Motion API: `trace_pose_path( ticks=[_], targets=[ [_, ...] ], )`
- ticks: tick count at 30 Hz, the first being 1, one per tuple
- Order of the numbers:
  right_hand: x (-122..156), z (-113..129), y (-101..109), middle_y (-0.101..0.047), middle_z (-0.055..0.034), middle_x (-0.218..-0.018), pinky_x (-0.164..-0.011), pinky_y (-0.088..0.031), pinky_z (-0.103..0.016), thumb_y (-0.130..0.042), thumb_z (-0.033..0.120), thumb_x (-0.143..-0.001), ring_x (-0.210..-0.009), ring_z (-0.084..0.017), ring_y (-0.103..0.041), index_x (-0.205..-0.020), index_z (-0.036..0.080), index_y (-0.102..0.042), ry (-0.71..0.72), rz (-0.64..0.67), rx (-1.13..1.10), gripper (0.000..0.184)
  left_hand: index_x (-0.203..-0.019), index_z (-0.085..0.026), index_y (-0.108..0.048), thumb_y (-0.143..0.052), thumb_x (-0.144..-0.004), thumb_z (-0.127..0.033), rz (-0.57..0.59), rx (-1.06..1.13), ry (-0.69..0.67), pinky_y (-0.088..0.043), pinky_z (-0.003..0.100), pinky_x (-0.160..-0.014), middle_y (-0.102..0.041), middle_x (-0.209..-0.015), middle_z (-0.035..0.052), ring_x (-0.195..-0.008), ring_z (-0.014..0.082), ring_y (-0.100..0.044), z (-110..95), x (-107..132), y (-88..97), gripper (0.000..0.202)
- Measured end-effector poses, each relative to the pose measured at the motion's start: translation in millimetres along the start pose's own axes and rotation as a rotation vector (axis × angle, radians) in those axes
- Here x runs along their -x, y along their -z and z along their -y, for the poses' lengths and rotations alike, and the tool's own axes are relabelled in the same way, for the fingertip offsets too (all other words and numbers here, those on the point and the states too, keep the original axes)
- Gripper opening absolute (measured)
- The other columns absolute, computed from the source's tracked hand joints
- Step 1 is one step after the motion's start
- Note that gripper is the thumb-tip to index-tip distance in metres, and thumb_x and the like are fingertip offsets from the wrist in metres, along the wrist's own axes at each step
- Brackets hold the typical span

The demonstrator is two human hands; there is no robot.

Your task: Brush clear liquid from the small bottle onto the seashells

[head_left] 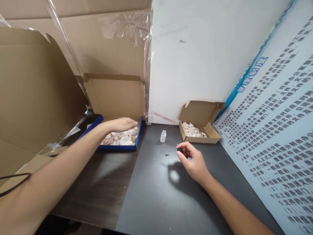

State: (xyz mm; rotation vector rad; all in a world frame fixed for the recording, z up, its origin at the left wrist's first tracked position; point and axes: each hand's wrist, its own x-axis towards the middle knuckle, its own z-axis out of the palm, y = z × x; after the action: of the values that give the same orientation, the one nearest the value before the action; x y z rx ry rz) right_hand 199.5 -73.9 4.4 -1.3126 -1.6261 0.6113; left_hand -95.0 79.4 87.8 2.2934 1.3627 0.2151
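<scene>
Right now the left hand (122,124) hovers flat, fingers apart, over shells (121,138) in the blue-edged box (117,147). The right hand (193,161) pinches a small dark piece (179,150), possibly a cap. The upright vial (163,136) stands just ahead-left of it, nearer the right hand.

The counter (156,202) in front of the bottle (163,136) is bare; a blue box (117,148) blocks its left, a brown box (199,140) its right.

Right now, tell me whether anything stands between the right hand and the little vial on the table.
Nothing visible does. Only the dark table lies between the right hand, which pinches a small black piece, and the vial.
</scene>
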Motion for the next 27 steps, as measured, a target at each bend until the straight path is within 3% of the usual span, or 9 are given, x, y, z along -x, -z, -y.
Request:
trace_pose_path(
  ticks=[2,5,9,11,14,20,27],
  targets=[
    [-1,-1,0,-0.04,0.0051,-0.062,-0.053,-0.036,-0.024,-0.055,0.033,-0.083,-0.054,-0.012,-0.04,-0.091,0.018,-0.057,-0.007,0.003,-0.008,0.017,-0.064,-0.019,-0.043,-0.036,-0.087,-0.05,0.06,0.076,-0.091,-0.036,0.027,-0.06,-0.047,-0.063,0.0006,-0.061,0.0148,-0.041,-20,4,-7.7,0.039],
    [-2,-2,0,-0.039,0.0051,-0.062,-0.054,-0.035,-0.025,-0.055,0.033,-0.083,-0.055,-0.012,-0.039,-0.091,0.018,-0.057,-0.015,0.003,-0.021,0.017,-0.063,-0.019,-0.041,-0.035,-0.087,-0.039,0.04,0.177,-0.224,-0.032,0.026,-0.057,-0.04,-0.062,-0.0011,-0.059,0.0126,-0.036,-49,7,-28.8,0.031],
    [-3,-4,1,-0.039,0.0053,-0.063,-0.054,-0.035,-0.025,-0.056,0.032,-0.083,-0.055,-0.012,-0.04,-0.091,0.018,-0.057,-0.028,-0.008,-0.037,0.017,-0.063,-0.019,-0.041,-0.042,-0.079,-0.028,0.058,0.413,-0.045,-0.024,0.024,-0.047,-0.035,-0.056,-0.0036,-0.049,0.0101,-0.031,-69,6,-67.6,0.018],
    [-3,-4,2,-0.039,0.0052,-0.063,-0.055,-0.035,-0.025,-0.056,0.032,-0.083,-0.055,-0.012,-0.04,-0.092,0.018,-0.057,-0.035,-0.014,-0.047,0.017,-0.064,-0.02,-0.041,-0.045,-0.077,-0.029,0.084,0.641,0.123,-0.018,0.024,-0.043,-0.032,-0.054,-0.0048,-0.045,0.0089,-0.027,-69,6,-85.1,0.016],
    [-4,-4,2,-0.04,0.0053,-0.063,-0.055,-0.035,-0.025,-0.056,0.031,-0.082,-0.055,-0.011,-0.04,-0.091,0.018,-0.057,-0.03,-0.028,-0.062,0.016,-0.067,-0.021,-0.035,-0.038,-0.079,-0.029,0.059,0.729,0.191,-0.012,0.023,-0.042,-0.022,-0.054,-0.007,-0.041,0.0076,-0.018,-66,7,-102.2,0.015],
    [-4,-3,1,-0.039,0.0057,-0.063,-0.054,-0.034,-0.025,-0.057,0.03,-0.082,-0.054,-0.011,-0.039,-0.092,0.018,-0.057,-0.005,-0.048,-0.076,0.016,-0.072,-0.022,-0.03,-0.038,-0.083,-0.031,0.003,0.936,0.143,-0.011,0.021,-0.043,-0.021,-0.059,-0.0077,-0.043,0.0067,-0.017,-69,10,-116.8,0.016],
    [-4,-4,3,-0.04,0.0058,-0.063,-0.054,-0.035,-0.025,-0.057,0.03,-0.081,-0.054,-0.011,-0.039,-0.092,0.018,-0.057,-0.008,-0.058,-0.055,0.016,-0.078,-0.021,-0.038,-0.049,-0.077,-0.024,0.048,0.983,0.04,-0.025,0.02,-0.047,-0.028,-0.057,-0.0084,-0.047,0.0077,-0.028,-59,8,-135.4,0.012]
  ],
)
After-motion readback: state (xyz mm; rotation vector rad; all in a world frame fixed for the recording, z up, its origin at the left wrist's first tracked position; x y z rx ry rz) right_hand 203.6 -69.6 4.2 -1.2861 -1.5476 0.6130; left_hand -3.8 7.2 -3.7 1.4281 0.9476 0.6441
